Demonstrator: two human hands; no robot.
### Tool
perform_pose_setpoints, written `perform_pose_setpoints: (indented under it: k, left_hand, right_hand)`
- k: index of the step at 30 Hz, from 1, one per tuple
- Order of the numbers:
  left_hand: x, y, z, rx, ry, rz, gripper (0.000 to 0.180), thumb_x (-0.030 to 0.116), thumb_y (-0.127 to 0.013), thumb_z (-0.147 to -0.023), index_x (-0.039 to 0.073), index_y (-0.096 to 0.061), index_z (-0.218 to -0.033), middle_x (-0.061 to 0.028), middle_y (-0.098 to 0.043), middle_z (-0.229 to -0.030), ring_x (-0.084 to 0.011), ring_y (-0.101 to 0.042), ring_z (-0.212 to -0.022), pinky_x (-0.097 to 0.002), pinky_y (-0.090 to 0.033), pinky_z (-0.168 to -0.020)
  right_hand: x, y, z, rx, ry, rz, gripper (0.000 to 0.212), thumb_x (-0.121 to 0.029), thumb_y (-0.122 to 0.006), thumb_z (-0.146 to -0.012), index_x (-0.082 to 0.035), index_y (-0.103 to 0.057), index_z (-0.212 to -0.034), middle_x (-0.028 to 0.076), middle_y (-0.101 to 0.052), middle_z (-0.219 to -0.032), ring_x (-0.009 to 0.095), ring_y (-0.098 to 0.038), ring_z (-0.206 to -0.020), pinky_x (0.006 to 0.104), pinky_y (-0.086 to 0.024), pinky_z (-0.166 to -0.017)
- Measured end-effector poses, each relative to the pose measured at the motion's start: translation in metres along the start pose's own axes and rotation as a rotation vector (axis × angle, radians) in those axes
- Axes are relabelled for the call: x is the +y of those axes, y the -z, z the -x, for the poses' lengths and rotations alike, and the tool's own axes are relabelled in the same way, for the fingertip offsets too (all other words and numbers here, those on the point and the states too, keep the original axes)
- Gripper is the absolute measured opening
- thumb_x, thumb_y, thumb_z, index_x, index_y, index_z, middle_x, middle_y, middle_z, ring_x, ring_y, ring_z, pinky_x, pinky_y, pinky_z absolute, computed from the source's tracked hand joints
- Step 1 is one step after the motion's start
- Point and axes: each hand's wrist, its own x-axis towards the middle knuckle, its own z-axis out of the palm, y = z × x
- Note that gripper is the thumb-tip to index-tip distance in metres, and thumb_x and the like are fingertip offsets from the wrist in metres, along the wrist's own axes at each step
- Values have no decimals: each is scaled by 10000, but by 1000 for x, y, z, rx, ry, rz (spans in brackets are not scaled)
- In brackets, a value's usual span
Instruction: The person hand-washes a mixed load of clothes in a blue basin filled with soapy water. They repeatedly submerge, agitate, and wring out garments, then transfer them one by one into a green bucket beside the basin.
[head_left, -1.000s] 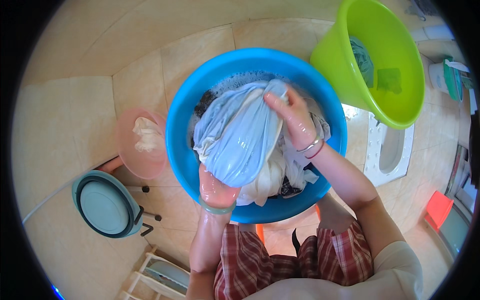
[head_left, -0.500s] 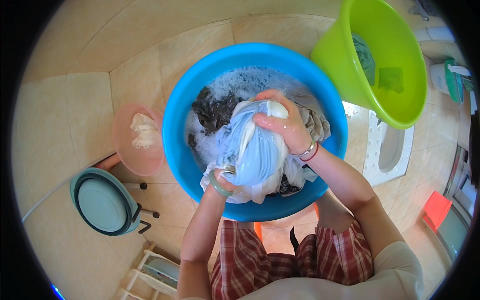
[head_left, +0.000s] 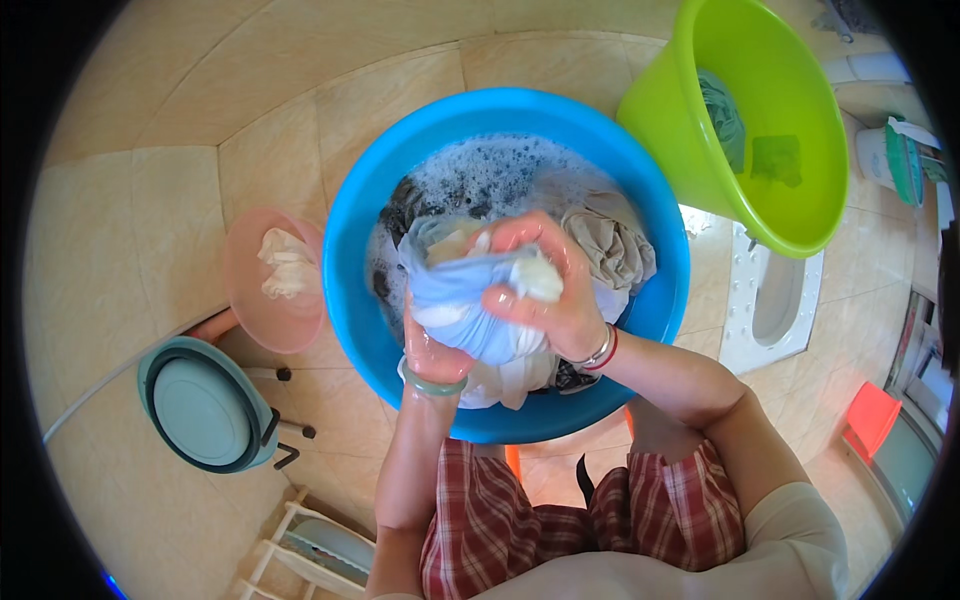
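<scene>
A wet, bunched light-blue garment (head_left: 455, 300) with white parts is held between both hands above the blue basin (head_left: 345, 210). My right hand (head_left: 560, 285) curls its fingers and thumb round the right end of the bundle, where a white part shows. My left hand (head_left: 435, 350) grips it from the left and below, its fingers mostly hidden by the cloth. In the foamy water beneath lie a dark garment (head_left: 402, 210), a beige-grey garment (head_left: 608, 245) and white cloth (head_left: 505, 382).
At the upper right, a lime-green tub (head_left: 655, 125) holds green cloth. A pink basin (head_left: 245, 235) with pale cloth stands at left, near a grey-green folding basin (head_left: 205, 410). A white squat toilet (head_left: 738, 330) lies to the right, a red-orange stool (head_left: 870, 412) farther off.
The garment is squeezed into a smaller bundle. My left hand has risen from the near side of the cloth to its left end. My right hand has shifted slightly down.
</scene>
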Motion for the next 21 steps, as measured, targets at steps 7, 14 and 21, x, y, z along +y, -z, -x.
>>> perform_pose_setpoints:
  k: [7, 14, 21]
  left_hand:
    - [-6, -7, 6, 465, -100, -123, 337, 265, -492, -974, 62, -522, -1240, -98, -587, -1232, -248, -578, -1156, -418, -485, -976]
    - [13, -29, 17, 286, -455, -981, 452, 22, -683, -665, 60, -460, -1057, -26, -495, -953, -132, -499, -864, -296, -445, -812]
    - [30, -57, 2, -208, -658, -1314, 422, 128, -823, -598, 93, -684, -994, -171, -636, -1029, -369, -633, -978, -405, -517, -827]
  right_hand:
    - [28, 4, -8, 329, -264, -775, 296, -168, -653, -899, -63, -541, -1152, 50, -606, -1022, 149, -614, -923, 309, -513, -808]
    - [40, 8, -8, 200, -527, -1037, 281, -235, -548, -964, -74, -561, -1194, 119, -625, -1128, 260, -616, -1026, 390, -491, -943]
    - [49, 17, -5, 39, -695, -953, 293, -258, -557, -962, -84, -576, -1197, 91, -640, -1094, 226, -626, -1001, 369, -510, -930]
